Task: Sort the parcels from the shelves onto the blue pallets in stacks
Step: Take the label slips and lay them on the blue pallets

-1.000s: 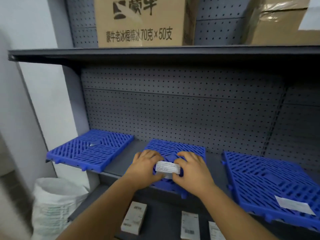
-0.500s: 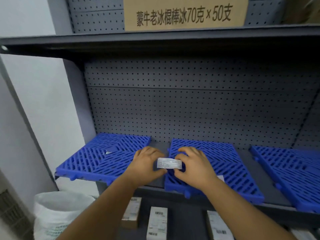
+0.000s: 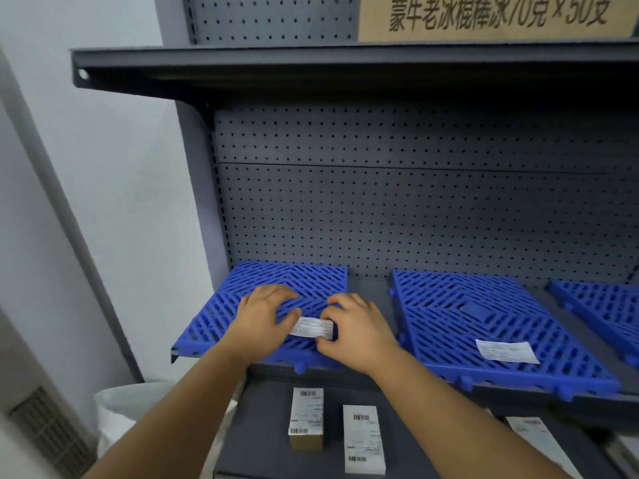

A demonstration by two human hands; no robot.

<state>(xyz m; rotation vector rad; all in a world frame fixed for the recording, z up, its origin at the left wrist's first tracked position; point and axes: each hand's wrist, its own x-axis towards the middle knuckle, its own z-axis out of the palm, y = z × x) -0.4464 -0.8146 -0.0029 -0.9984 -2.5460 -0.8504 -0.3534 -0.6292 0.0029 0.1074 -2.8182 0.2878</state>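
Both hands are pinching one small parcel (image 3: pixel 312 328) between them: the left hand (image 3: pixel 260 319) is gripping its left end with curled fingers, and the right hand (image 3: pixel 356 331) is gripping its right end, thumb underneath. The parcel's white label is facing up, and it's hanging over the near right part of the left blue pallet (image 3: pixel 276 292); can't really tell if it's touching the grid or just above it. That pallet is sitting at the left end of the grey shelf (image 3: pixel 368 288), near edge sticking out a bit over the front. Just right of it, across a gap of bare shelf, the middle blue pallet (image 3: pixel 484 326) is carrying a flat white-labelled parcel (image 3: pixel 506 351) near its front right corner. A third blue pallet (image 3: pixel 601 305) is peeking in at the far right. On the lower shelf (image 3: pixel 262 433), nearer the camera, a few more labelled boxes are lying around: a small brown one (image 3: pixel 306 418), a longer white one (image 3: pixel 363 439) beside it, and another (image 3: pixel 539 440) off to the right. A white sack (image 3: pixel 138 409) is sitting low on the left, and a printed cardboard carton (image 3: pixel 494 15) is resting on the top shelf.
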